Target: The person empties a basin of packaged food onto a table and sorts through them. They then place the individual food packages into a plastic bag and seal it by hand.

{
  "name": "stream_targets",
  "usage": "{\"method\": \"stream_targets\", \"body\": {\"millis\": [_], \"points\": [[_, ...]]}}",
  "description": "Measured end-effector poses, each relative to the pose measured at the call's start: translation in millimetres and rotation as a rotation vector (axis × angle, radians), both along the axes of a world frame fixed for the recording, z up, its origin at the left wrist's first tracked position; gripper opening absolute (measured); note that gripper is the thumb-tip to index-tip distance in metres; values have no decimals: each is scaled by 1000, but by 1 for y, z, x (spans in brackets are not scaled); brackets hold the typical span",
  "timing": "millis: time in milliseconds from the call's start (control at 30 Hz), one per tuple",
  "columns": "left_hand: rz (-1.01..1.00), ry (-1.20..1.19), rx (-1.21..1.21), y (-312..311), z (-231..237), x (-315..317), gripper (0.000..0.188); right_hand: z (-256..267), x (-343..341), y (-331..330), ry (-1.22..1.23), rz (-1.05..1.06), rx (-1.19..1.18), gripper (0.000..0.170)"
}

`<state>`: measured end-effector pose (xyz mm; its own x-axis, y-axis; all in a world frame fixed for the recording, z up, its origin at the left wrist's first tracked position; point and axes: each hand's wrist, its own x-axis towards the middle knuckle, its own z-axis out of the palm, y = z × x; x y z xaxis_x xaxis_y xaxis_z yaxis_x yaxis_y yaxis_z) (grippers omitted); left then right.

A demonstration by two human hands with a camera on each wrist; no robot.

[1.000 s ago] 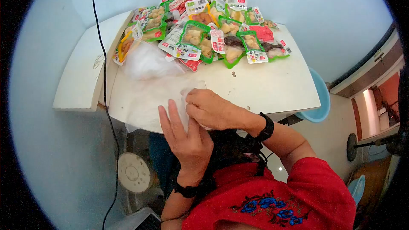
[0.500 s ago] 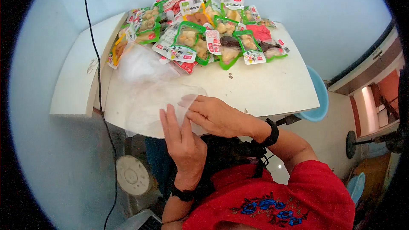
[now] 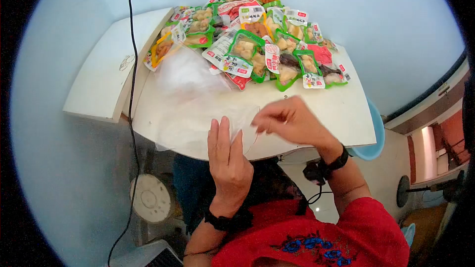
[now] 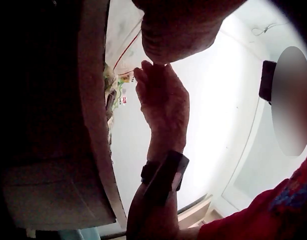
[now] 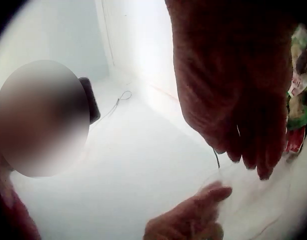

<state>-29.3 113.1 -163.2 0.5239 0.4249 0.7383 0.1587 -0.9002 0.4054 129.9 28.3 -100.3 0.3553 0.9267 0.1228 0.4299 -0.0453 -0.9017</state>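
Observation:
A thin clear plastic bag lies flat near the front edge of the white table. My left hand rests on its right part with the fingers straight and pointing away from me. At the bag's right edge, my right hand, blurred in the head view, has curled fingers with thumb and fingertips together on the film. In the left wrist view a thin red line along the bag runs toward the fingertips of the right hand. The left hand sits low in the right wrist view.
A heap of sealed snack packets covers the table's back. Left of it lies a bunch of clear bags. A black cable hangs at the left, a white stool stands below, and a blue basin is at the right.
My right hand has moved right and away from the left hand, to the bag's right edge. The left hand stays on the bag with straight fingers.

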Motion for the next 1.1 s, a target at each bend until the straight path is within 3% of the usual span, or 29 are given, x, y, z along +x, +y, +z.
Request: {"method": "stream_targets", "body": {"millis": [100, 133, 167, 267, 300, 400, 500, 600, 800, 900, 1033, 1100], "points": [[-14, -2, -37, -1, -3, 0, 33, 1, 30, 13, -46, -240, 41, 17], [-23, -4, -53, -1, -4, 0, 35, 6, 39, 20, -345, -283, 72, 16], [-24, -5, -56, -2, -3, 0, 36, 1, 49, 28, -452, -318, 158, 19], [-18, -7, -63, -2, -3, 0, 36, 1, 63, 50, -632, -385, 69, 26], [-15, -7, -62, -2, -5, 1, 36, 3, 60, 55, -656, -424, -73, 37], [-18, 1, -66, -4, -4, 1, 37, -5, 59, 75, -709, -456, -422, 46], [-10, 3, -41, -2, -2, 1, 32, -13, 63, 83, -385, -438, -421, 48], [-11, 20, -29, -2, 0, -1, 31, -47, 79, 82, -235, -498, -146, 39], [-28, 33, -42, -6, -1, 1, 44, -45, 78, 36, -83, -653, 354, 17], [-34, 54, -48, -12, 1, 5, 47, -32, 65, 2, 195, -666, 369, 11], [-36, 92, -31, -17, 2, 11, 51, -35, 64, -46, 178, -599, 177, 13], [-40, 113, -18, -18, 3, 12, 53, -38, 56, -55, 309, -675, 264, 13]]}}
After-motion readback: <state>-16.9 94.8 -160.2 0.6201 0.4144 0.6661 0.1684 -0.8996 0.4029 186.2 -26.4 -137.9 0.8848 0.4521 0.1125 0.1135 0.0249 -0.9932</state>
